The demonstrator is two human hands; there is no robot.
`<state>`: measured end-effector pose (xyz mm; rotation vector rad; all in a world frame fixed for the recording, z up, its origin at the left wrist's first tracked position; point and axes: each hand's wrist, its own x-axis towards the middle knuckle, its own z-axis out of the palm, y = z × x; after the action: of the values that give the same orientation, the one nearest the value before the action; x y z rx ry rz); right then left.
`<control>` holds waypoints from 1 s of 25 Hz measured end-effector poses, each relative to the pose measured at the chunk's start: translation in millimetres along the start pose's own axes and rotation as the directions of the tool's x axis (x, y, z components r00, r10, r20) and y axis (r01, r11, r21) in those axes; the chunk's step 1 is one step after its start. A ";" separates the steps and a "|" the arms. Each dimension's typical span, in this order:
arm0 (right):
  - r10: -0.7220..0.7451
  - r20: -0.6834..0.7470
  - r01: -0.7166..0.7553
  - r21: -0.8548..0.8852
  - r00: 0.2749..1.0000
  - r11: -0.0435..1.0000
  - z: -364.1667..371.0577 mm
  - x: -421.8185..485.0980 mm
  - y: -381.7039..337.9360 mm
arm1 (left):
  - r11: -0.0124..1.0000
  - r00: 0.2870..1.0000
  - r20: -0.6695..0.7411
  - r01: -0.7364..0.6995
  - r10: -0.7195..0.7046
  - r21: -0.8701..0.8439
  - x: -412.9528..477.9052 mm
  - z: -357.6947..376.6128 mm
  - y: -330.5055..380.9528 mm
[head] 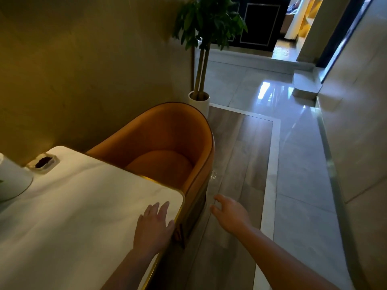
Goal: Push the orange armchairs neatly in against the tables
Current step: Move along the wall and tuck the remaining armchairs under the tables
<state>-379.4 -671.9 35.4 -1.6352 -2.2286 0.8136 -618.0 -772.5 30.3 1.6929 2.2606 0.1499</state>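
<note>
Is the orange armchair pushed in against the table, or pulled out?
Pushed in: the armchair meets the table edge, which hides the front of its seat.

A café or hotel lounge is suggested rather than a home. A white marble-look table [62, 206] with a gold-coloured edge is seen at 8 o'clock, and an orange armchair [167, 132] is drawn up to it at 11 o'clock. A glass dish [43, 162] is set on the table by the wall. A potted tree [206, 24] is placed at 12 o'clock. Polished stone floor [293, 164] with a wood-look inlay is laid towards a dark panelled counter [261, 24] at 1 o'clock.
</note>
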 end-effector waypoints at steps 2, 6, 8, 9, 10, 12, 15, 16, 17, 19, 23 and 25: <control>-0.039 0.043 0.039 -0.010 0.998 0.999 -12.7 44.7 21.5 | 0.999 0.999 0.004 0.035 -0.035 -0.005 33.0 9.5 17.8; -0.168 0.125 0.170 -0.006 0.978 0.985 -46.8 134.5 60.7 | 0.989 0.989 0.003 0.146 -0.146 -0.034 100.9 21.6 61.2; -0.217 0.184 0.223 -0.010 0.959 0.975 -71.5 183.3 78.4 | 0.973 0.976 -0.006 0.218 -0.219 -0.071 132.4 24.3 88.9; -0.229 0.219 0.238 -0.016 0.948 0.971 -83.5 205.8 85.4 | 0.964 0.967 -0.010 0.252 -0.254 -0.087 145.3 25.9 101.8; -0.243 0.254 0.260 -0.035 0.936 0.965 -94.2 227.4 91.9 | 0.953 0.957 -0.004 0.288 -0.290 -0.097 158.8 26.8 113.7; -0.272 0.294 0.300 -0.052 0.916 0.953 -110.0 265.3 99.6 | 0.935 0.943 0.006 0.330 -0.332 -0.129 182.1 29.4 129.5; -0.328 0.375 0.371 -0.045 0.867 0.928 -121.2 325.5 110.3 | 0.892 0.908 0.049 0.419 -0.417 -0.170 226.0 33.2 152.1; -0.358 0.393 0.405 -0.039 0.847 0.914 -123.4 348.3 112.0 | 0.880 0.898 0.063 0.439 -0.435 -0.183 244.8 35.2 156.8; -0.389 0.409 0.438 -0.031 0.826 0.898 -125.1 372.8 112.5 | 0.869 0.890 0.082 0.455 -0.448 -0.196 264.9 37.3 161.0; -0.427 0.442 0.491 -0.037 0.789 0.870 -125.4 428.1 112.4 | 0.841 0.873 0.101 0.487 -0.477 -0.236 309.1 42.2 167.8; -0.462 0.502 0.568 -0.073 0.731 0.820 -124.9 538.5 107.7 | 0.782 0.837 0.103 0.541 -0.538 -0.309 406.7 44.8 177.3; -0.476 0.544 0.614 -0.092 0.691 0.784 -128.8 593.2 100.3 | 0.749 0.818 0.099 0.561 -0.567 -0.353 454.6 40.1 189.8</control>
<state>-431.6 -59.2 13.1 -0.7501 -3.0806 0.8411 -546.2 -288.7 -40.8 0.7703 2.4511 0.4141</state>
